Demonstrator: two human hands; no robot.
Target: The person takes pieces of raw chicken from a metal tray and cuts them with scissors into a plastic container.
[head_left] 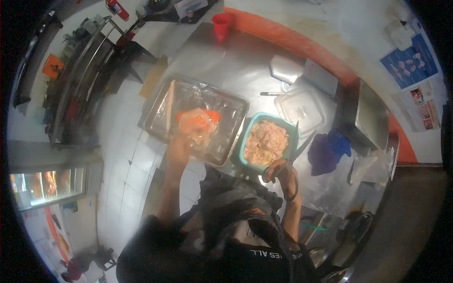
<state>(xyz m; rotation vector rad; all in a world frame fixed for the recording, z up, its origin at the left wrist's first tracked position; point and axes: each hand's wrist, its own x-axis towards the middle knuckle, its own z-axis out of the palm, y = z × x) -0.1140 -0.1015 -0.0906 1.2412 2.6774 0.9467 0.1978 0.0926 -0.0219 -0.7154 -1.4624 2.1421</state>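
My left hand [179,148] grips the near end of a clear plastic bag [199,123] with orange showing on or in it; blur hides the fingers' exact hold. Under the bag is a rectangular metal tray [226,141], with a long pale strip [170,106] along its left side. A pair of large scissors [300,146] is in my right hand [281,171], blades apart and pointing away from me. Just beyond that hand, a turquoise plastic tub [245,141] holds a heap of pale raw meat, seemingly chicken [267,141].
On the steel table [219,67] are a translucent lid [302,109], a marker-like object [270,93], a blue-purple cloth or bag [327,152] and a red cup [221,26]. A metal box [371,116] stands at the right by the wall. Tiled floor [116,169] lies left.
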